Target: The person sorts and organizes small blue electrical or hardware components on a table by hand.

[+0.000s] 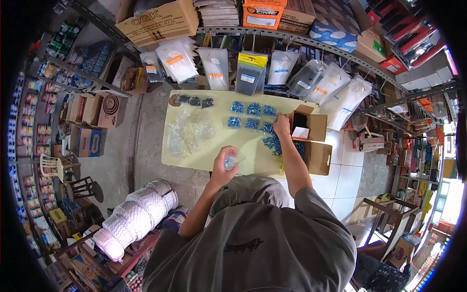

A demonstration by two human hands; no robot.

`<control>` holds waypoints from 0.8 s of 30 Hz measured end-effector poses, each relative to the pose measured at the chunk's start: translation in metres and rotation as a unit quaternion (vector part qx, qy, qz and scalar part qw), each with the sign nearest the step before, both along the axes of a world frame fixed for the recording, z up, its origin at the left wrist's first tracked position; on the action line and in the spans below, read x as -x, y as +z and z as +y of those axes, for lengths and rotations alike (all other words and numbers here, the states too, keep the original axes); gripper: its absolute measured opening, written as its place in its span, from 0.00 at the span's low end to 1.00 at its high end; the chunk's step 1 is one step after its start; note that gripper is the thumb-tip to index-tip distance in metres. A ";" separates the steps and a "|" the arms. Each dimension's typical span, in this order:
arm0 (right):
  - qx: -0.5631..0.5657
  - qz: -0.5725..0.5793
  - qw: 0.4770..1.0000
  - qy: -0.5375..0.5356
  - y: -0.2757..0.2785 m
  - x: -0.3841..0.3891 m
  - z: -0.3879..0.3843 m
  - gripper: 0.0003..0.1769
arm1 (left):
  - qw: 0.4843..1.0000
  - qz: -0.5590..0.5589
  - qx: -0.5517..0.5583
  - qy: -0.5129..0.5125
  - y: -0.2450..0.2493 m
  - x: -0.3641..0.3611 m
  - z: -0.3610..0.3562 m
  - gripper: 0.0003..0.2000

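Note:
In the head view my left hand (223,168) is closed around a small clear plastic bag (232,160), with a little blue showing in it. My right hand (281,125) is beyond it, beside the open cardboard box (318,127). Its fingers are drawn together, and what they hold, if anything, is too small to tell. Just below that hand lies a loose heap of small blue pieces (272,143). Several clear packets of blue pieces (253,108) lie in two rows to its left, flat on the pale yellow table (221,100).
Empty clear bags (187,134) spread over the table's left side, below dark packets (194,101). A second open box (318,158) stands at the right edge. Hanging packs (250,73) line the shelf behind. A wrapped white roll (141,214) lies at lower left.

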State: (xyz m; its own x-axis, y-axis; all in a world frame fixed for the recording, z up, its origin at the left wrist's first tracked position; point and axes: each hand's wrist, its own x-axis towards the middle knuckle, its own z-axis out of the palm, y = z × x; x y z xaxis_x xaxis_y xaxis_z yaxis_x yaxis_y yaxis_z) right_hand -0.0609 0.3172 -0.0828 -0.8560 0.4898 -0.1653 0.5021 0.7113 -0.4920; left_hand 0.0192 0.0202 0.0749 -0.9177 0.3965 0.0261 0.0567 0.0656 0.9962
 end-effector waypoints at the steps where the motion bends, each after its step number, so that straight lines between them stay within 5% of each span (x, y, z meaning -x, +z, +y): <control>1: -0.008 0.012 1.000 0.005 -0.004 0.000 0.001 0.15 | 1.000 0.003 0.009 0.014 -0.001 -0.001 -0.003 0.24; 15: -0.036 -0.050 0.995 0.076 -0.010 0.005 0.015 0.16 | 1.000 -0.017 0.001 0.023 0.001 -0.006 -0.012 0.24; 19: -0.038 0.026 0.998 0.049 0.048 -0.001 0.001 0.15 | 0.999 -0.002 -0.007 0.034 0.001 -0.008 -0.008 0.23; 21: 0.191 0.137 0.971 0.033 0.093 -0.013 -0.018 0.14 | 1.000 -0.006 -0.006 0.029 -0.001 -0.011 -0.006 0.24; 24: 0.379 0.124 0.908 0.125 0.176 -0.054 -0.055 0.09 | 1.000 -0.010 -0.001 0.006 -0.001 -0.015 0.001 0.24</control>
State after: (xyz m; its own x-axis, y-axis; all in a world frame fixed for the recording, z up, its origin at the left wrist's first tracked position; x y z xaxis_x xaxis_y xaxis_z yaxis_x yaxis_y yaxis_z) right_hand -0.0065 0.2626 0.0933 -0.9819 0.1007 -0.1606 0.1779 0.1964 -0.9642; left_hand 0.0347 0.0211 0.0735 -0.9229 0.3849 0.0079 0.0350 0.0635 0.9974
